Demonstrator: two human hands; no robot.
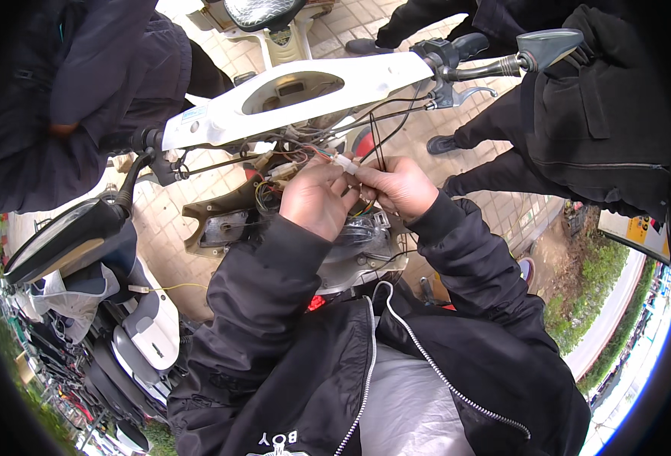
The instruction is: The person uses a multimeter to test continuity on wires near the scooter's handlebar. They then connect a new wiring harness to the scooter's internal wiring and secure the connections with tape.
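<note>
Both my hands meet at a small white wire connector [344, 162] in front of the opened scooter front. My left hand [312, 201] pinches it and its thin coloured wires from the left. From the right, my right hand [400, 186] grips the connector's other end between thumb and fingers. Whether its two halves are joined I cannot tell. A bundle of loose wires [278, 169] with other pale plugs hangs just left of my fingers. Above spans the white handlebar cover [221, 121], its middle cut by an oval opening. Below my hands the headlight unit [358, 232] shows partly, behind my wrists.
Mirrors stick out at the left [66, 235] and right [552, 49] of the handlebar, with a brake lever [472, 95] at right. People in dark clothes stand close on both sides. Parked scooters [134, 334] line the lower left. Paving bricks [164, 254] lie underneath.
</note>
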